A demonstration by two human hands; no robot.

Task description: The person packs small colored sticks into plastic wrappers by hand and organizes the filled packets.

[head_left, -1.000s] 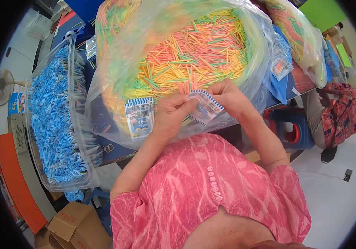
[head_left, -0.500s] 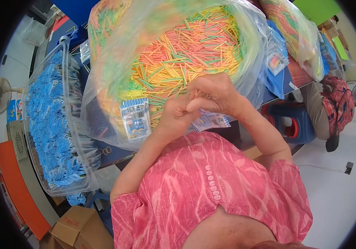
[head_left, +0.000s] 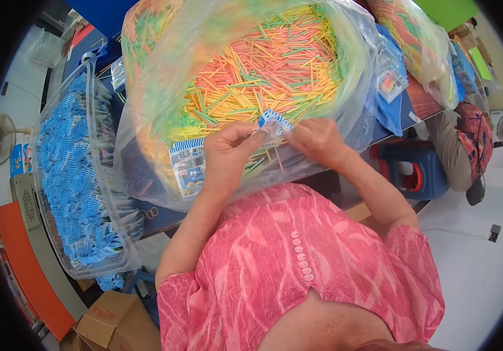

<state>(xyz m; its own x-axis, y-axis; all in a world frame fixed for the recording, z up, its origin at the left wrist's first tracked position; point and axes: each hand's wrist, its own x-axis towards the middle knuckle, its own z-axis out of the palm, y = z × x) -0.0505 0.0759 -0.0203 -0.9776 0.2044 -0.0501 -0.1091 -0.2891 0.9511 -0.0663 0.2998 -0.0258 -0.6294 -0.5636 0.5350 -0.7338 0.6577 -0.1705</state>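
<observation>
Between my hands is a small blue-and-white striped packet [head_left: 274, 124]. My left hand [head_left: 228, 153] is closed on its left side, thumb and fingers pinching it. On its right side, my right hand [head_left: 319, 140] grips the packet with bent fingers. A couple of thin sticks hang down just below the packet. Behind my hands lies a large clear bag [head_left: 166, 117] holding many pink, yellow and green sticks [head_left: 263, 67]. Another striped packet [head_left: 188, 169] rests on the bag's near left edge, beside my left wrist.
A clear bin [head_left: 124, 234] full of blue striped packets stands left. More packets [head_left: 391, 76] and another stick bag [head_left: 418, 47] are at right. A blue stool [head_left: 409, 169], a seated person [head_left: 468, 140], a cardboard box [head_left: 114, 322] and a fan [head_left: 1, 137] are around.
My hands have drawn apart from their overlapped position. The packet has come up between my fingertips, its striped edge now pointing away from me. The person at right has shifted slightly.
</observation>
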